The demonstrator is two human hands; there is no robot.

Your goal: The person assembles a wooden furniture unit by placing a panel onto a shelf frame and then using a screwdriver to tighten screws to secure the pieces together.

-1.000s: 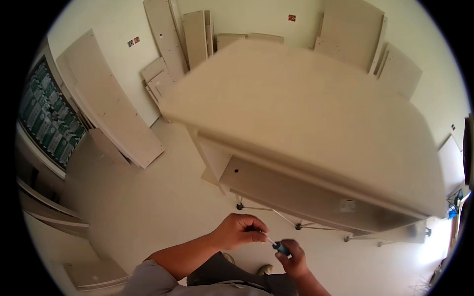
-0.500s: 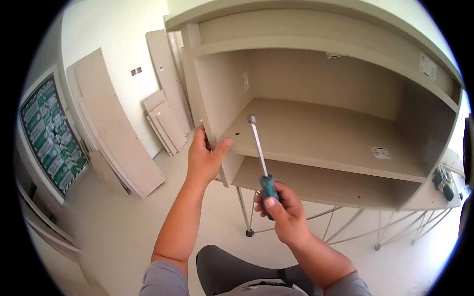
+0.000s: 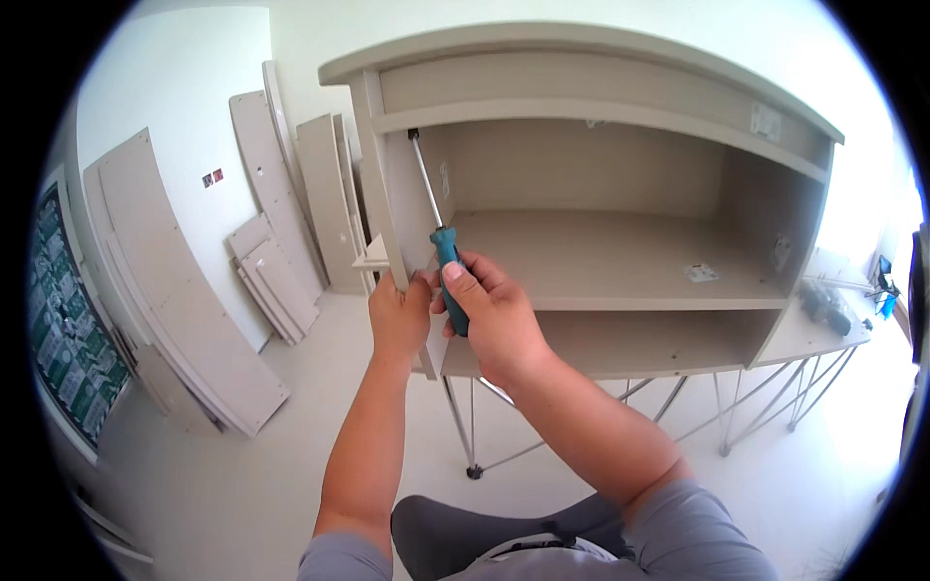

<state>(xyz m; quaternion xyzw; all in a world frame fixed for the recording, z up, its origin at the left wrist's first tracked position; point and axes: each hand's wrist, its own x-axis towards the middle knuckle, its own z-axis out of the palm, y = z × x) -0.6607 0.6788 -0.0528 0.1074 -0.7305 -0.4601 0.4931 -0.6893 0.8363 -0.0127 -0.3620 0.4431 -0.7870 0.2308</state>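
My right hand (image 3: 499, 315) is closed around the teal handle of a long-shafted screwdriver (image 3: 449, 276). It points up, and its thicker end, dark here, is at the upper left inside corner of a beige cabinet (image 3: 601, 254), just under the top rail (image 3: 620, 124). Whether that end touches a fastener is too small to tell. My left hand (image 3: 399, 318) grips the front edge of the cabinet's left side panel (image 3: 370, 145), close beside the screwdriver handle. A small board (image 3: 374, 254) juts out to the left of that panel, above my left hand.
The cabinet stands on a table with thin metal legs (image 3: 463, 426). A power tool (image 3: 826, 306) lies on the tabletop at the right. Long beige panels (image 3: 184, 281) and several smaller boards (image 3: 276, 281) lean on the left wall. A green patterned panel (image 3: 73, 320) stands far left.
My right hand has raised the screwdriver up and left, bringing its end from over the middle shelf to the corner below the top rail. The left hand still grips the side panel. The view has shifted.
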